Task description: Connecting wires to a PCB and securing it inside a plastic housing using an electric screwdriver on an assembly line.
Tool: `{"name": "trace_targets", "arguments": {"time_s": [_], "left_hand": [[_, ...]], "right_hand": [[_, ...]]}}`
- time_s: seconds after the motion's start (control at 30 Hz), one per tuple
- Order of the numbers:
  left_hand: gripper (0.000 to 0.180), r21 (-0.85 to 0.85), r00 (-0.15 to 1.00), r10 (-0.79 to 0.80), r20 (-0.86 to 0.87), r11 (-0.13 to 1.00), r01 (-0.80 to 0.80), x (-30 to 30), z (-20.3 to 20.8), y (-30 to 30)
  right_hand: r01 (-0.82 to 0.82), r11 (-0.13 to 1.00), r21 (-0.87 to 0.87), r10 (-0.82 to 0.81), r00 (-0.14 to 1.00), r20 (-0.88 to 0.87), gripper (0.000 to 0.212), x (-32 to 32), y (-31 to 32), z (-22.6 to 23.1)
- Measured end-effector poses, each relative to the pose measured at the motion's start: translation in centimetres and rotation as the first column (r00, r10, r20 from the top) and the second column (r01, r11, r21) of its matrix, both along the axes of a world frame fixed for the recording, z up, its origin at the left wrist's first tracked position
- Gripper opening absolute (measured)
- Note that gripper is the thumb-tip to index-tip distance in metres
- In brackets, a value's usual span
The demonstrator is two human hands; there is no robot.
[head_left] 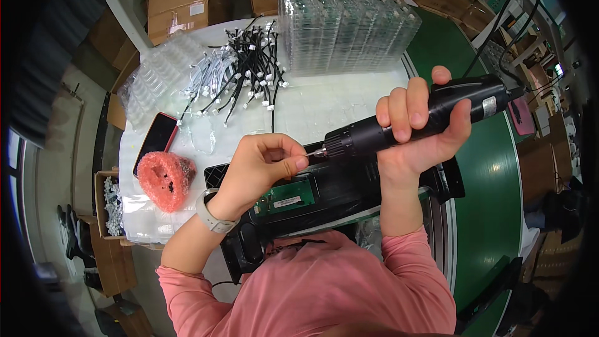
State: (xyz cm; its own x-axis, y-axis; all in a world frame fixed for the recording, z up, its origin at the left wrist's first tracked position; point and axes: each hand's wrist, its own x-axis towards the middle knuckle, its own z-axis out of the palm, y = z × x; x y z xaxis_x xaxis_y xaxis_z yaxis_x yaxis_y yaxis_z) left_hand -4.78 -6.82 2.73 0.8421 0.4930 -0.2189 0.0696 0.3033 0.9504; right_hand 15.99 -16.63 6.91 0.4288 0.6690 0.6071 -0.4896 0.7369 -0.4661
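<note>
A black electric screwdriver (359, 140) lies almost level in the grip of my right hand (430, 128), its metal bit pointing left. At the bit's tip, my left hand (262, 162) is pinched, thumb against forefinger. What sits between those fingertips is too small to make out. Below both hands is a long black plastic housing (349, 184), tilted at the table's near edge. A green circuit board (290, 198) rests in its left part, partly covered by my left hand and wrist.
Black and white cables (246, 65) are heaped beyond my hands, beside clear plastic trays (159, 75). A tall stack of clear trays (343, 25) holds green boards. A dark phone (157, 136) and a pink bubble-wrap bundle (165, 181) lie left. A green surface (486, 193) runs along the right.
</note>
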Motion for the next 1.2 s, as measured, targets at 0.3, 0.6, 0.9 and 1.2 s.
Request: {"name": "trace_targets", "arguments": {"time_s": [0.3, 0.6, 0.9, 1.2], "left_hand": [[0.032, 0.824, 0.958, -0.028, 0.284, 0.517, -0.230, 10.9, 6.2, 6.3], [0.034, 0.990, 0.787, 0.608, -0.102, -0.013, 0.138, 32.2, 8.2, 22.6], [0.038, 0.963, 0.807, 0.577, -0.127, -0.123, 0.239, 35.3, 6.2, 33.5], [0.036, 1.000, 0.835, 0.550, 0.022, -0.029, -0.007, 33.8, 8.1, 26.3]], "right_hand": [[-0.022, 0.994, 0.104, 0.029, 0.997, -0.067, 0.045, 5.5, -2.7, -0.2], [0.122, 0.979, 0.163, -0.142, 0.982, 0.123, 0.046, 7.8, -4.3, -3.5], [-0.002, 0.993, 0.116, -0.007, 0.997, 0.077, 0.046, 6.8, -4.5, -3.0], [0.129, 0.992, -0.012, -0.127, 0.988, 0.086, 0.049, 7.6, -4.0, -3.7]]}}
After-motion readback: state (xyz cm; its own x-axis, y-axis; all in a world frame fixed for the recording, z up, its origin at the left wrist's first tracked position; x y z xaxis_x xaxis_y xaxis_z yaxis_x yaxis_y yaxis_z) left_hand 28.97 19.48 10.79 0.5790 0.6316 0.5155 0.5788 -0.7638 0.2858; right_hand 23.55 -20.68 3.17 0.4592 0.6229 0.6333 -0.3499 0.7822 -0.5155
